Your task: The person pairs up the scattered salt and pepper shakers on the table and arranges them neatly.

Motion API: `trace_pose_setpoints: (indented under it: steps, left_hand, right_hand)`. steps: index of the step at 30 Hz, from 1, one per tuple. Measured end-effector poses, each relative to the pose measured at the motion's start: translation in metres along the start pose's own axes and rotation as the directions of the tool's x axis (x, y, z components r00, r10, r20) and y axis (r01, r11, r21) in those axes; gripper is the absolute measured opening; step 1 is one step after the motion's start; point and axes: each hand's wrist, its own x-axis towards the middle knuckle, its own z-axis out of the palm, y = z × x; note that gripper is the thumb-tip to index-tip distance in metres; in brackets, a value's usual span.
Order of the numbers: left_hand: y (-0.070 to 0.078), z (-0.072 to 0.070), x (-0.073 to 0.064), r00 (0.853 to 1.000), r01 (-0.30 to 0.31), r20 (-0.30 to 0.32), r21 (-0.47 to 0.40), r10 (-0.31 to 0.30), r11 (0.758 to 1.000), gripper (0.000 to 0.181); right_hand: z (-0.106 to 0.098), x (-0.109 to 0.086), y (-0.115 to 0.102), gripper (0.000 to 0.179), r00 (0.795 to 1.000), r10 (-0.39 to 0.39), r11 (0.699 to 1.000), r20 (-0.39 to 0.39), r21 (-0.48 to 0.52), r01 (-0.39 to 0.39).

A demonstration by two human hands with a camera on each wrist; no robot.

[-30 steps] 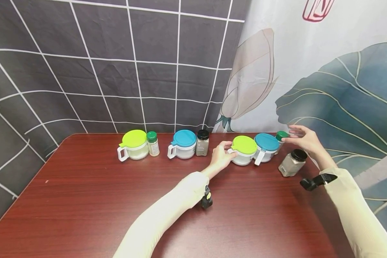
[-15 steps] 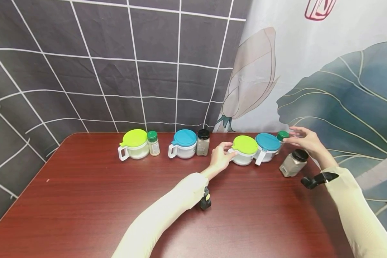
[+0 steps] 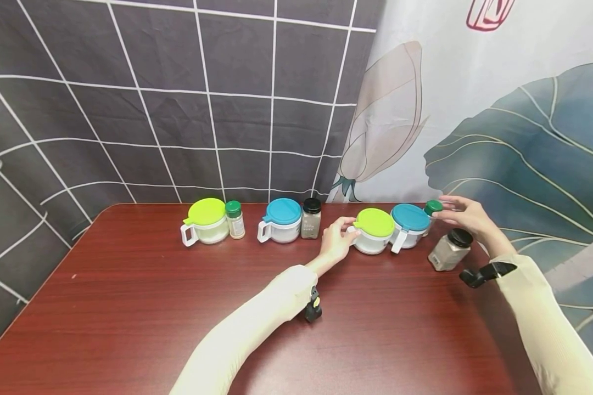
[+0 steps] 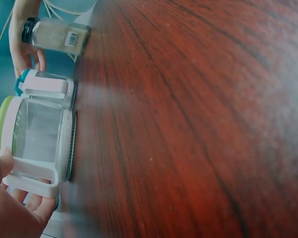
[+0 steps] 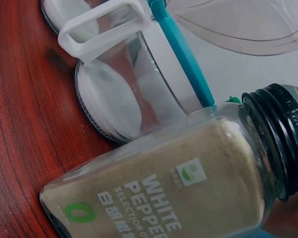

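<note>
In the head view my left hand (image 3: 337, 241) grips the white handle of a clear seasoning jar with a lime-green lid (image 3: 374, 223). The left wrist view shows thumb and fingers around that handle (image 4: 34, 173). A blue-lidded seasoning jar (image 3: 410, 219) stands right beside it. My right hand (image 3: 466, 216) has its thumb and fingers at the green cap of a small shaker bottle (image 3: 433, 207), pinching around it; most of the bottle is hidden. Closer to me, under the right wrist, stands a black-capped white pepper jar (image 3: 448, 251), large in the right wrist view.
Further left along the back edge stand another lime-lidded jar (image 3: 206, 222), a green-capped shaker (image 3: 234, 220), a blue-lidded jar (image 3: 283, 220) and a black-capped spice jar (image 3: 310, 219). Dark tiled cloth (image 3: 168, 126) and a printed curtain (image 3: 514, 164) hang behind the reddish table (image 3: 178, 307).
The right hand's fingers have come slightly closer to the green cap. The left hand keeps its place at the lime-lidded jar, and the jars stay nearly where they were.
</note>
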Motion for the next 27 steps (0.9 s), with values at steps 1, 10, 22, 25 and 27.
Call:
trace_pose_setpoints:
  steps: [1,10,22,25,27]
  left_hand:
    - [-0.0001,0.0,0.0001,1.0,0.0,0.001,0.0,0.0,1.0,0.034]
    - [-0.0009,-0.001,0.0009,1.0,0.003,0.002,0.018,-0.003,1.0,0.032]
    - [-0.0027,-0.0006,0.0011,1.0,-0.006,-0.013,0.022,0.006,1.0,0.031]
    - [-0.0024,-0.001,0.0007,1.0,-0.013,-0.011,0.021,0.013,1.0,0.03]
    - [-0.002,-0.0013,0.0003,1.0,-0.013,-0.009,0.024,0.013,1.0,0.03]
  right_hand:
    - [0.0,0.0002,-0.0001,0.083,1.0,0.002,1.0,0.008,-0.005,-0.002]
    - [0.0008,0.0009,-0.0024,0.083,0.999,0.027,0.999,0.039,-0.044,-0.026]
    - [0.0018,-0.0021,0.003,0.073,0.999,-0.035,0.995,0.011,-0.094,0.036]
    - [0.0014,-0.0026,0.0053,0.071,0.999,-0.039,0.996,0.005,-0.085,0.039]
    - [0.0009,-0.0029,0.0061,0.069,0.999,-0.045,0.996,0.004,-0.073,0.045]
